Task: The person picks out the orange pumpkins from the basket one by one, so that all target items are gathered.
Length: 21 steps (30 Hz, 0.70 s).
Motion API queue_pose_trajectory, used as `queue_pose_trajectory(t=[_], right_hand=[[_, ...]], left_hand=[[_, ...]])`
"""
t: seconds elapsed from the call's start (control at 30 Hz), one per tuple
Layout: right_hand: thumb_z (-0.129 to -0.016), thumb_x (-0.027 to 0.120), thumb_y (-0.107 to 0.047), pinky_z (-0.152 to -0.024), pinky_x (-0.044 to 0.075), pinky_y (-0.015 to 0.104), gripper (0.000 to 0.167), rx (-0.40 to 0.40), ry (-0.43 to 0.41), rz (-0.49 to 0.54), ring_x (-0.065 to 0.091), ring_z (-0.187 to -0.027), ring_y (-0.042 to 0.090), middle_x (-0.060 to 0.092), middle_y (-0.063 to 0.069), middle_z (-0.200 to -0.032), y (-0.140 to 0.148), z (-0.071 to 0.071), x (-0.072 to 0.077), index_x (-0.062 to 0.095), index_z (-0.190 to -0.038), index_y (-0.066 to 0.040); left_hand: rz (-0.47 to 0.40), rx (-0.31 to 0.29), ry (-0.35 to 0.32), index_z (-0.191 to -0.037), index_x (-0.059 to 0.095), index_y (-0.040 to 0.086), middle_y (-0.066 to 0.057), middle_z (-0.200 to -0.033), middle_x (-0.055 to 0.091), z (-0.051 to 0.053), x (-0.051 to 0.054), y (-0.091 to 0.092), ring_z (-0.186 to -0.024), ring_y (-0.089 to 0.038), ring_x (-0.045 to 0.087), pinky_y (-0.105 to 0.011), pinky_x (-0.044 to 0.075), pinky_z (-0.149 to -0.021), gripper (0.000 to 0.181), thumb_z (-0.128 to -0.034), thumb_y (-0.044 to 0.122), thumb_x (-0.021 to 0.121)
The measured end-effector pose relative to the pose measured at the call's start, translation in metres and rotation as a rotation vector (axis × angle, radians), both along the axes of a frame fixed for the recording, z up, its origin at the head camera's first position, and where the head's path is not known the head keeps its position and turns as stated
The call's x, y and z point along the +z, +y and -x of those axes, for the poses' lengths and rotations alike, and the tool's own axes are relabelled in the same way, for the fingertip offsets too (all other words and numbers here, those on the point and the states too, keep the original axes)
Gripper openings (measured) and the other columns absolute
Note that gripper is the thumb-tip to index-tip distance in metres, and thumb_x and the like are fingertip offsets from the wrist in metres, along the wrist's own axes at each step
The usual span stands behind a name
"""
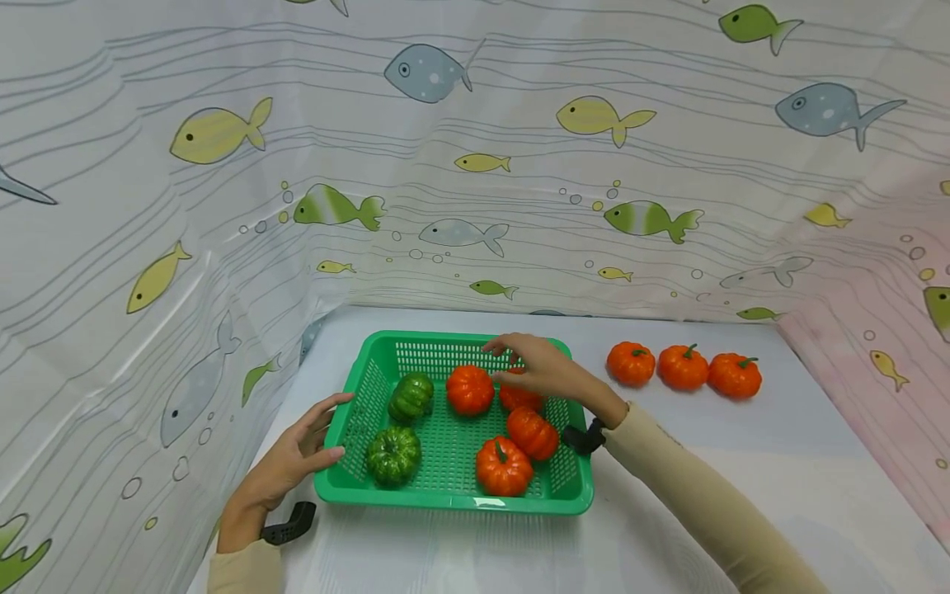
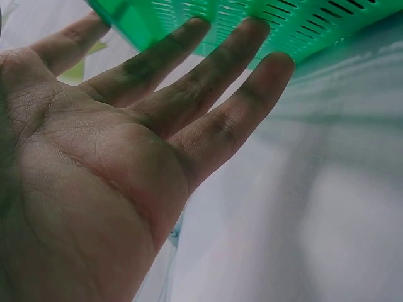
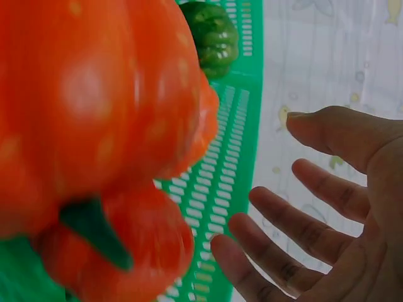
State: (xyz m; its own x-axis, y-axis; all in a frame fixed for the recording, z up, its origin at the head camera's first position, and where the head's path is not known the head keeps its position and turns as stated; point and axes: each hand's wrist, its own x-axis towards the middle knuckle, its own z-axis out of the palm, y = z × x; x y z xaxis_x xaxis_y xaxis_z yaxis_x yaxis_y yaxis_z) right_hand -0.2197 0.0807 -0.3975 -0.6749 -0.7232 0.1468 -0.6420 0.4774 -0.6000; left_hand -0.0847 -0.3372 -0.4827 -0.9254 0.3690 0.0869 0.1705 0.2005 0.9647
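A green plastic basket (image 1: 416, 495) with slotted walls stands on the white table. Inside, on its left side, lie two green toy pumpkins, a rear one (image 1: 411, 397) and a front one (image 1: 393, 455). Several orange pumpkins (image 1: 504, 467) lie in the middle and right of it. My left hand (image 1: 293, 454) is at the basket's left side, its fingers spread and the fingertips near or against the wall; contact is hard to tell. Over the basket's back right my right hand (image 1: 542, 365) hovers with loosely extended fingers, holding nothing, and partly hides an orange pumpkin (image 1: 521, 394).
Three orange pumpkins (image 1: 683, 367) sit in a row on the table right of the basket. A fish-patterned curtain (image 1: 519, 190) closes off the back and both sides. Each wrist wears a black camera mount (image 1: 293, 525).
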Motion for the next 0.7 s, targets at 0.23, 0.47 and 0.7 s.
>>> queue_pose_trajectory(t=[0.23, 0.47, 0.7], right_hand=[[-0.097, 0.074, -0.017, -0.093, 0.054, 0.05, 0.047, 0.05, -0.041, -0.044, 0.061, -0.115, 0.032, 0.064, 0.015, -0.133, -0.021, 0.002, -0.013, 0.059, -0.139, -0.002], [-0.098, 0.074, -0.021, -0.105, 0.047, 0.045, 0.046, 0.066, -0.018, -0.13, 0.058, -0.125, 0.027, 0.062, 0.011, -0.137, -0.034, 0.005, -0.022, 0.061, -0.139, -0.006], [-0.097, 0.076, -0.028, -0.103, 0.047, 0.048, 0.056, 0.057, -0.039, -0.256, 0.055, -0.124, 0.031, 0.056, 0.014, -0.139, -0.041, 0.007, -0.023, 0.056, -0.147, -0.014]], left_hand=[[-0.006, -0.008, 0.007, -0.165, 0.024, 0.019, -0.023, -0.167, 0.015, 0.001, -0.001, 0.0, -0.139, 0.005, 0.037, -0.02, 0.043, -0.103, 0.075, -0.1016, -0.002, 0.058], [0.012, 0.004, -0.01, -0.165, 0.024, 0.022, -0.017, -0.17, 0.01, -0.001, 0.001, 0.001, -0.154, -0.039, 0.014, -0.015, 0.038, -0.104, 0.075, -0.102, -0.001, 0.058], [0.008, -0.002, 0.0, -0.165, 0.024, 0.021, -0.022, -0.168, 0.014, 0.0, 0.0, 0.0, -0.143, -0.001, 0.034, -0.02, 0.043, -0.102, 0.075, -0.102, -0.001, 0.057]])
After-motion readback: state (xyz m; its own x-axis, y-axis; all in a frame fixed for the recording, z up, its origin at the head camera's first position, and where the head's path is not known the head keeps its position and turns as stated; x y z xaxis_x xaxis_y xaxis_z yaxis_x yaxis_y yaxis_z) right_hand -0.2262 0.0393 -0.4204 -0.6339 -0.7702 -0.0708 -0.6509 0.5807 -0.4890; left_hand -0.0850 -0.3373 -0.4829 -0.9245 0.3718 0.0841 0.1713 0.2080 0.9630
